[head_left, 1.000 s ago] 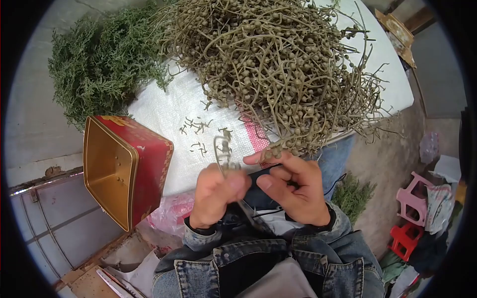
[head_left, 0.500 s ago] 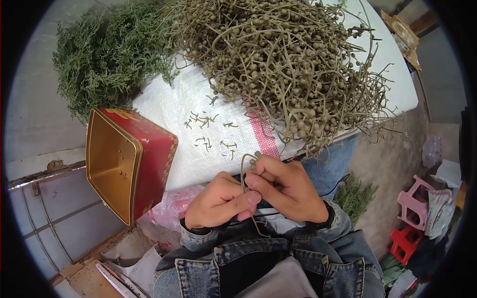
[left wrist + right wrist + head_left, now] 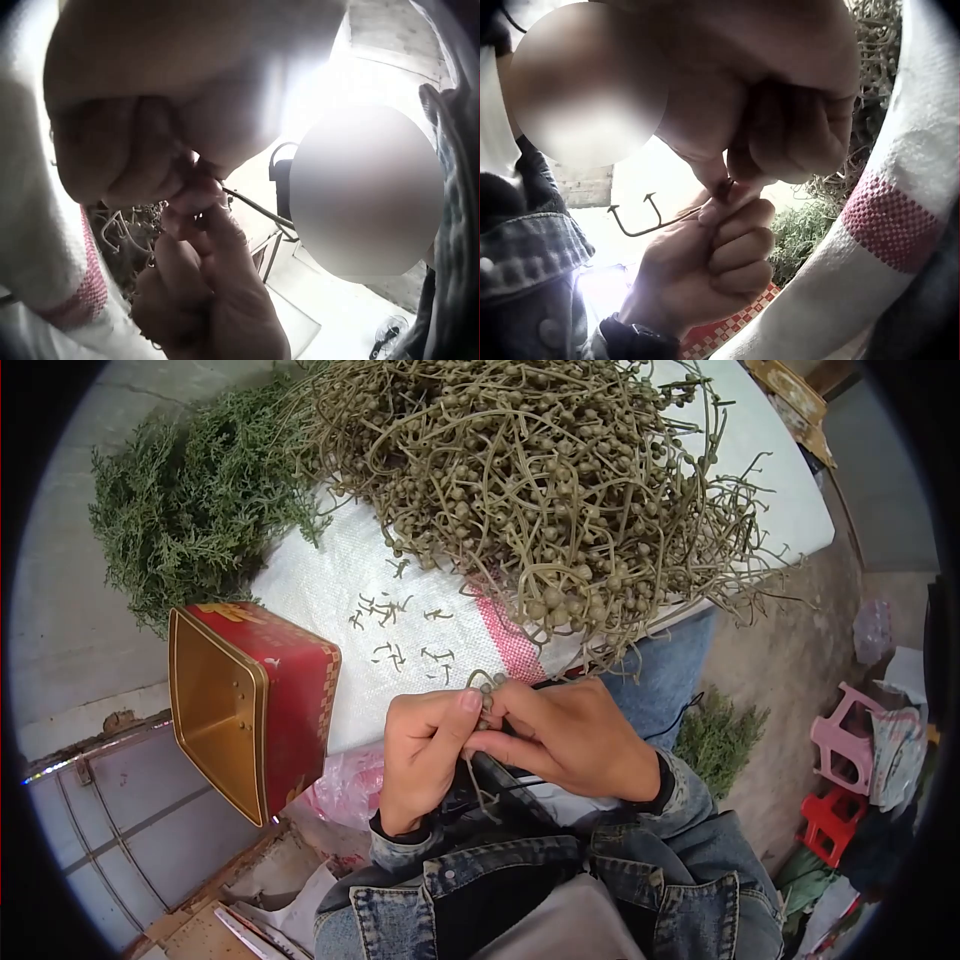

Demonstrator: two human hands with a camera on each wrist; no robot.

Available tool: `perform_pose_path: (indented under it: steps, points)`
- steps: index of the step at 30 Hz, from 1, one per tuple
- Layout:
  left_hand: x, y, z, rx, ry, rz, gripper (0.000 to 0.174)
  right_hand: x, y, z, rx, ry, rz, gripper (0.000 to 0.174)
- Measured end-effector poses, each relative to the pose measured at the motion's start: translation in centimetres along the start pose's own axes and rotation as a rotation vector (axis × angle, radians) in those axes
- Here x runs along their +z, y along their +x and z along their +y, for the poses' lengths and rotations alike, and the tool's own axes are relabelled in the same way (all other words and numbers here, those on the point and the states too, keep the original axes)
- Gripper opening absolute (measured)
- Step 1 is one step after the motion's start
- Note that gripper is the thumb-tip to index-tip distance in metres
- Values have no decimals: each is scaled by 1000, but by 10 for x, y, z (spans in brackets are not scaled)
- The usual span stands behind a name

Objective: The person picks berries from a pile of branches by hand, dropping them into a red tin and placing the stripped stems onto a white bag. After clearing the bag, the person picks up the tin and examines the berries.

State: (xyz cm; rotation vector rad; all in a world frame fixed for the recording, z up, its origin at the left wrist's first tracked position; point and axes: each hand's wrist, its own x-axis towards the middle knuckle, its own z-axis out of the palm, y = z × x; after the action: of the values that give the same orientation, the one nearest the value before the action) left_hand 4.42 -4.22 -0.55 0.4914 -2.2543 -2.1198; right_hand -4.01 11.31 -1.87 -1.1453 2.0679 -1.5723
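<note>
In the head view the left hand point(image 3: 420, 750) pinches a thin stem with small round pods point(image 3: 487, 695) between thumb and fingers. The right hand point(image 3: 570, 740) meets it from the other side, thumb and curled fingers at the same stem. In the right wrist view a forked brown stem end point(image 3: 634, 232) sticks out from the left hand point(image 3: 705, 262). A large heap of podded stems point(image 3: 560, 490) lies beyond the hands on a white woven sack point(image 3: 350, 570). Left of the sack a red tin with a gold inside point(image 3: 215, 710) lies tipped, a few small pods in it.
Green leafy sprigs point(image 3: 190, 510) are piled at the far left. Another green bunch point(image 3: 720, 740) is on the floor at the right. Pink point(image 3: 840, 740) and red point(image 3: 832, 825) stools stand farther right. Pink plastic point(image 3: 345, 790) lies under the sack's near edge.
The hands first stood apart, then came together around the stem. The left hand has turned more upright since half a second ago, and the view has shifted slightly.
</note>
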Motion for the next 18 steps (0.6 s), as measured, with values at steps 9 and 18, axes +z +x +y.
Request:
perform_pose_path:
  steps: [9, 18]
  points:
    - [-2, 0, 2, 108, -11, -146, 41, -11, 2, 4, 68, 258, -212, 15]
    - [23, -1, -14, 74, -597, 25, 47, 4, -1, 10, -68, 580, -56, 5]
